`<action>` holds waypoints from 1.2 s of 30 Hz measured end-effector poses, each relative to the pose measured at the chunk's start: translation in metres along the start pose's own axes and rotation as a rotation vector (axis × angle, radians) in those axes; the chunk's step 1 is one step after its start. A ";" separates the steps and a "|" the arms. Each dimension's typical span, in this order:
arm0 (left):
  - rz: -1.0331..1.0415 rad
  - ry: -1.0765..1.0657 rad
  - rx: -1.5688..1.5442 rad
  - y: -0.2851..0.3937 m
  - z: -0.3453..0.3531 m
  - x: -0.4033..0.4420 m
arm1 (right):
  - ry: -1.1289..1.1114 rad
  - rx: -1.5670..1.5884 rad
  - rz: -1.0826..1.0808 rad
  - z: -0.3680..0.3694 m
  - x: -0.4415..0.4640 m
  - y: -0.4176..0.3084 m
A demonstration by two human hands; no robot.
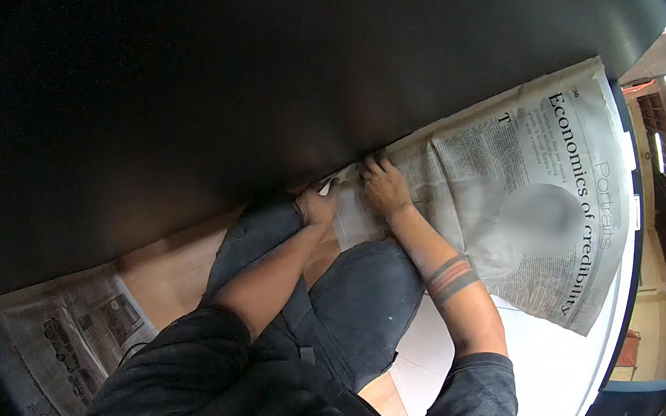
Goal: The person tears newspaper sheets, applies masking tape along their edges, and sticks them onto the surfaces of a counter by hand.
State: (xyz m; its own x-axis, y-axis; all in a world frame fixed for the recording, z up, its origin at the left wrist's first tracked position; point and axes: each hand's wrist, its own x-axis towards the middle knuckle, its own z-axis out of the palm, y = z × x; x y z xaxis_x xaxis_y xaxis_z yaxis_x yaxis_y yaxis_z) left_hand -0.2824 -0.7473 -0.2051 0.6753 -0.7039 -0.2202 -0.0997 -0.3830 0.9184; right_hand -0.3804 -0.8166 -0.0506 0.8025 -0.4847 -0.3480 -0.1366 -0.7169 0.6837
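Newspaper sheet, greyish-white with black print (468, 174), runs along the bottom edge of a big smooth black panel (156, 106), off to the right of the knees, and that seam is where the action is. Looks to me like the step in hand is working the paper's edge against the panel. Right hand (386, 188) is on the paper, fingers a little apart and bent, tips down at the seam. Left hand (318, 205) is just beside it, fingers curled in at the same line. There's a small pale bit (326, 186) at its fingertips, but I can't tell what it is or whether it's pinched.

I'd say any move along there calls for light, even pressure, since the sheet has a crease down its middle and could pucker or tear.

As for what's in the way: 2 dark grey trouser knees (363, 302) crowd the spot, and the near 1 is right by a milky see-through strip (356, 223). Panel overhead looks like it limits the room too. Otherwise there's a 2nd grey printed newspaper (67, 342) lower left, light-brown flooring (178, 268) and a glossy white sheet (531, 346) below the newsprint.
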 end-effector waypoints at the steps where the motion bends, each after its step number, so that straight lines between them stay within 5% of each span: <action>1: -0.012 -0.008 0.024 -0.003 0.005 0.002 | -0.006 0.007 0.001 -0.002 -0.001 -0.001; 8: -0.204 -0.224 0.204 -0.004 0.028 0.039 | -0.004 0.049 0.014 0.004 0.004 -0.006; 14: -0.302 -0.379 -0.160 0.010 0.019 0.042 | 0.092 0.023 0.034 0.002 0.003 -0.007; 20: -0.423 -0.431 -0.433 0.017 0.018 0.038 | -0.113 0.059 0.013 -0.002 0.007 -0.015; 23: -0.430 -0.446 -0.472 -0.007 0.036 0.044 | -0.232 -0.023 -0.157 0.024 0.021 -0.022; 29: -0.390 -0.441 -0.460 -0.073 0.099 0.075 | -0.340 0.007 -0.112 0.012 0.040 -0.027; 33: -0.502 -0.450 -0.431 0.014 0.016 0.046 | -0.450 -0.053 -0.138 0.027 0.048 -0.033; 36: -0.395 -0.480 -0.441 -0.028 0.047 0.050 | -0.422 0.014 -0.084 0.039 0.048 -0.040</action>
State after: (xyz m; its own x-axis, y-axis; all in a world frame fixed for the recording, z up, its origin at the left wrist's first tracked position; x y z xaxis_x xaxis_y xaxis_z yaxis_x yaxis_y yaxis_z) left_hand -0.2798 -0.8000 -0.2568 0.1985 -0.7857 -0.5859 0.4527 -0.4567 0.7658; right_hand -0.3592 -0.8311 -0.1195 0.5033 -0.5850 -0.6360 -0.0914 -0.7679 0.6340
